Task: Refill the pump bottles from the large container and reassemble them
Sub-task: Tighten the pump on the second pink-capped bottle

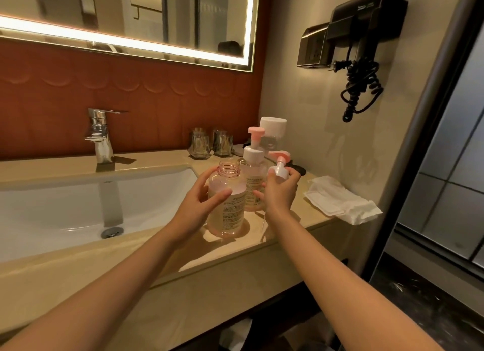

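An uncapped clear pink bottle [230, 209] with a threaded neck stands on the beige counter [288, 235] right of the sink. My left hand [203, 201] grips its left side. My right hand [281, 190] holds a white and pink pump head [279, 165] just right of the bottle; its thin dip tube hangs down toward the counter. Behind stands a second pink bottle [252, 172] with its pump fitted. A large white-capped container [272, 133] stands further back against the wall.
The white sink basin [78, 201] and chrome tap [100, 135] lie to the left. Two glass tumblers [209, 143] stand at the back. A folded white cloth [340, 200] lies at the counter's right edge. A black hair dryer [361, 41] hangs on the wall.
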A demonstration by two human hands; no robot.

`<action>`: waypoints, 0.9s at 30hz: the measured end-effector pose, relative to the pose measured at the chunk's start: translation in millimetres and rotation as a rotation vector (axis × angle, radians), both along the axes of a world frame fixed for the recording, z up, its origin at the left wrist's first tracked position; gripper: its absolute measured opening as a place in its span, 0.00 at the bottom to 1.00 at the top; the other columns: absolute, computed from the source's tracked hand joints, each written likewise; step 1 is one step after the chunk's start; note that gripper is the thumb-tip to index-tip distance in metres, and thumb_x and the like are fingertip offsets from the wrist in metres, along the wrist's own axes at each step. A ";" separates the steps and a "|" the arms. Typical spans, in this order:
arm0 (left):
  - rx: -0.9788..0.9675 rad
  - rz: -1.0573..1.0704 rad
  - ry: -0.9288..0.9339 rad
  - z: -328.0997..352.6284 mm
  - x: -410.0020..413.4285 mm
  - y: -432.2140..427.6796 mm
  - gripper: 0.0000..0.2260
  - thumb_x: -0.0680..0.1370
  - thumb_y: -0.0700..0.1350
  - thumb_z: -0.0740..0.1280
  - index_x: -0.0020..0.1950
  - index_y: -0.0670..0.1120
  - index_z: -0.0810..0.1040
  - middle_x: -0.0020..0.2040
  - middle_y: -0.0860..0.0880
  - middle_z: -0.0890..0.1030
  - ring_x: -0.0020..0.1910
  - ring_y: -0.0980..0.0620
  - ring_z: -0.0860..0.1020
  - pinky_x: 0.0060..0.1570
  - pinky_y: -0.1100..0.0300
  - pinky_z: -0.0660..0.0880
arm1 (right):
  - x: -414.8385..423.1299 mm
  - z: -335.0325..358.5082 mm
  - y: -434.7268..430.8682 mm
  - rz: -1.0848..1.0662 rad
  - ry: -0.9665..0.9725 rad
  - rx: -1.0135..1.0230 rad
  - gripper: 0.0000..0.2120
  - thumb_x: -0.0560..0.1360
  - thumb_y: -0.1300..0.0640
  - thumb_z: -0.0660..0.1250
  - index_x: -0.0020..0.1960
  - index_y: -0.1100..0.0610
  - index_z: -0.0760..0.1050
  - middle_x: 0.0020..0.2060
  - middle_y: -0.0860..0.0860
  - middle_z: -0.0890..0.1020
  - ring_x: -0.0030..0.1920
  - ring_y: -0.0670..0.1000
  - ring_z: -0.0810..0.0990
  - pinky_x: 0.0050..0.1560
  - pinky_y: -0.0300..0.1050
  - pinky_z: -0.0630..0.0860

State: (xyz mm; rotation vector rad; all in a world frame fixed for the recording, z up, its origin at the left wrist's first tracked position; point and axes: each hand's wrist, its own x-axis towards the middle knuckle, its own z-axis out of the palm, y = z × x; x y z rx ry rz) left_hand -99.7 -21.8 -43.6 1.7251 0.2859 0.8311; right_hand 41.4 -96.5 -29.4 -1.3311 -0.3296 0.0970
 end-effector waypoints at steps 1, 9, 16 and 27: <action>0.003 0.007 0.004 -0.4 0.3 0.5 0.25 0.71 0.56 0.67 0.65 0.67 0.61 0.62 0.60 0.71 0.57 0.59 0.72 0.44 0.70 0.72 | 0.6 0.9 3.4 0.003 -0.027 -0.015 0.16 0.78 0.55 0.62 0.63 0.47 0.61 0.61 0.54 0.70 0.56 0.56 0.76 0.37 0.43 0.81; 0.017 0.022 -0.004 -2.5 7.0 5.2 0.26 0.68 0.57 0.69 0.63 0.68 0.63 0.67 0.56 0.70 0.63 0.52 0.71 0.53 0.61 0.74 | -1.3 37.1 -3.1 0.118 -0.164 0.116 0.15 0.77 0.57 0.64 0.60 0.49 0.62 0.58 0.53 0.72 0.52 0.53 0.78 0.48 0.46 0.80; 0.019 0.016 -0.012 1.0 16.0 5.3 0.24 0.68 0.56 0.69 0.60 0.70 0.64 0.66 0.54 0.71 0.63 0.52 0.71 0.49 0.66 0.74 | -24.6 108.4 -7.9 0.250 -0.360 0.268 0.14 0.78 0.57 0.62 0.60 0.50 0.61 0.51 0.47 0.73 0.49 0.50 0.80 0.49 0.46 0.80; 0.029 0.046 -0.002 2.3 17.9 4.4 0.23 0.70 0.53 0.70 0.57 0.72 0.62 0.60 0.59 0.69 0.59 0.56 0.69 0.46 0.69 0.72 | -33.2 103.7 16.1 0.253 -0.493 0.225 0.17 0.78 0.56 0.63 0.63 0.50 0.60 0.57 0.51 0.72 0.52 0.52 0.79 0.47 0.41 0.79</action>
